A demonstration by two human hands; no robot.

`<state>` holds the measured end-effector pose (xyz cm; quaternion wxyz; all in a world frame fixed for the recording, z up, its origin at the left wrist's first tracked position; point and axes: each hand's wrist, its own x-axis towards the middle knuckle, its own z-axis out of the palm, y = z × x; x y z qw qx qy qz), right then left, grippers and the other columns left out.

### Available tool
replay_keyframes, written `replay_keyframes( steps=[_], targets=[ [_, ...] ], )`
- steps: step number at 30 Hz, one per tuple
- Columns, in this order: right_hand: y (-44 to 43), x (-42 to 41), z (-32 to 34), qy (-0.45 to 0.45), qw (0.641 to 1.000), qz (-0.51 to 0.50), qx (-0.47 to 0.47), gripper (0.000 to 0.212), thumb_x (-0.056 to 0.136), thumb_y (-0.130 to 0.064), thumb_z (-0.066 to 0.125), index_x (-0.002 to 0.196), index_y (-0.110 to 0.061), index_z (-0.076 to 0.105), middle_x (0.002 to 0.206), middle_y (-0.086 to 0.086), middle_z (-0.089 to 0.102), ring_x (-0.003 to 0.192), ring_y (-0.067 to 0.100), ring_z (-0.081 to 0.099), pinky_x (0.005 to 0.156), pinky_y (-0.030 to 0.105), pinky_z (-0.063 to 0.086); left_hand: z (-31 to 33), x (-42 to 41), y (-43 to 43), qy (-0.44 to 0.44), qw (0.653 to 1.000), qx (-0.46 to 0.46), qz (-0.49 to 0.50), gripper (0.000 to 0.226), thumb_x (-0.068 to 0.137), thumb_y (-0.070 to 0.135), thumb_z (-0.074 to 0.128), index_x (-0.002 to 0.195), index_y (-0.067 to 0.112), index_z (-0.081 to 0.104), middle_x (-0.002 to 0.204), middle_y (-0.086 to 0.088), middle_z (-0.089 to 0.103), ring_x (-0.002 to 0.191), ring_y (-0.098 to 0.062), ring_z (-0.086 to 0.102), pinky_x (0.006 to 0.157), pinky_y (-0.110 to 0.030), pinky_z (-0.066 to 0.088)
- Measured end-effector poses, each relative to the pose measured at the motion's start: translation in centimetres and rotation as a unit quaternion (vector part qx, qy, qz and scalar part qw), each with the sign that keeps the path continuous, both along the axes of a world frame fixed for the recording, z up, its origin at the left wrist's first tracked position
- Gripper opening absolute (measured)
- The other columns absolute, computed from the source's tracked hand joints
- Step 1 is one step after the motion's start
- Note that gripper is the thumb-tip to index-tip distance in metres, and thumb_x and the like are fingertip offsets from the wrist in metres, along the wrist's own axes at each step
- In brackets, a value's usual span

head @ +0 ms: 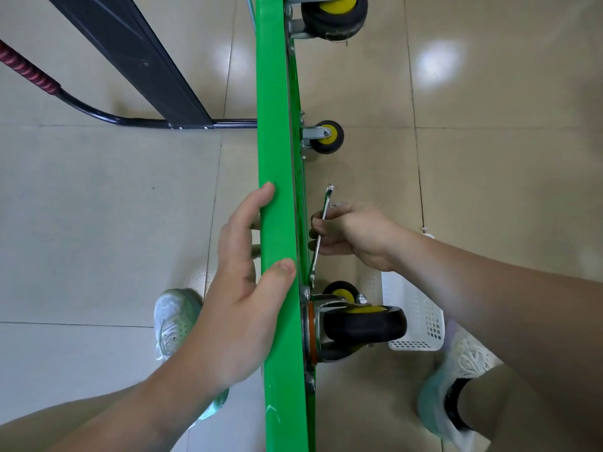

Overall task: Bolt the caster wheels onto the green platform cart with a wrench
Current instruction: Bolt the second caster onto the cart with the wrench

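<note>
Both hands busy: left hand (243, 288) grips cart edge (277, 190), right hand (354, 236) wrench (321, 233).

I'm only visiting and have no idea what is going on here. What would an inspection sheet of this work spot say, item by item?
Surface: glossy beige tiled floor; no bench in view.
Job's things: green platform cart stands on its edge; caster wheels with yellow hubs stick out on its right side; wrench lies along the underside, its lower end near the closest caster's plate.
Clutter: white plastic basket on the floor behind the nearest caster.
Grippers: left hand grips the cart's edge; right hand holds the wrench.
Cables: nothing seen.
Surroundings: black handle with a red grip, dark panel, the person's pale shoes.
</note>
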<state>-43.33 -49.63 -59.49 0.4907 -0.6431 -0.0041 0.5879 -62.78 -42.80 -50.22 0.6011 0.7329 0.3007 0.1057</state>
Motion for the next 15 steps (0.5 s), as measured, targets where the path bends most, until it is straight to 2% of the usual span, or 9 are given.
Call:
replay_keyframes(
  steps=[2, 4, 7, 12, 15],
  targets=[
    [0.1, 0.5, 1.0, -0.043, 0.999, -0.001, 0.006, 0.017, 0.090, -0.009, 0.071, 0.105, -0.002, 0.067, 0.085, 0.011, 0.071, 0.065, 0.020, 0.071, 0.062, 0.030, 0.059, 0.0, 0.1, 0.0, -0.001, 1.000, -0.005, 0.000, 0.067, 0.079, 0.047, 0.050, 0.138, 0.073, 0.031, 0.150, 0.006, 0.041, 0.126, -0.020, 0.058, 0.107, -0.054, 0.047],
    [0.1, 1.0, 2.5, -0.076, 0.996, -0.009, 0.046, 0.004, 0.090, -0.008, 0.070, 0.093, -0.006, 0.070, 0.081, 0.009, 0.073, 0.068, 0.023, 0.072, 0.063, 0.031, 0.060, 0.0, 0.1, 0.0, -0.001, 1.000, -0.010, -0.002, 0.067, 0.079, 0.047, 0.050, 0.139, 0.071, 0.031, 0.151, 0.005, 0.041, 0.124, -0.021, 0.059, 0.106, -0.054, 0.048],
    [-0.3, 0.7, 5.2, -0.117, 0.987, -0.012, 0.110, 0.013, 0.089, -0.006, 0.069, 0.078, -0.010, 0.071, 0.073, 0.006, 0.074, 0.072, 0.023, 0.074, 0.063, 0.030, 0.061, 0.0, 0.1, 0.0, -0.001, 1.000, -0.012, 0.005, 0.068, 0.078, 0.047, 0.050, 0.139, 0.071, 0.032, 0.150, 0.007, 0.041, 0.120, -0.018, 0.061, 0.103, -0.051, 0.050],
    [-2.0, -0.6, 8.9, -0.158, 0.971, -0.009, 0.178, 0.010, 0.090, -0.005, 0.067, 0.086, -0.012, 0.072, 0.075, 0.002, 0.076, 0.076, 0.016, 0.075, 0.061, 0.022, 0.058, 0.2, 0.3, -0.2, 0.004, 1.000, -0.019, 0.014, 0.069, 0.076, 0.049, 0.048, 0.140, 0.070, 0.031, 0.147, 0.010, 0.043, 0.112, -0.011, 0.062, 0.093, -0.037, 0.051],
    [-3.2, -1.6, 9.8, -0.185, 0.961, 0.015, 0.206, 0.015, 0.089, -0.002, 0.067, 0.088, -0.016, 0.073, 0.080, 0.003, 0.077, 0.081, 0.016, 0.075, 0.064, 0.022, 0.059, 0.3, 0.4, -0.3, 0.001, 1.000, -0.023, 0.021, 0.068, 0.075, 0.050, 0.048, 0.138, 0.071, 0.032, 0.146, 0.009, 0.043, 0.110, -0.008, 0.062, 0.091, -0.032, 0.049]
  ],
)
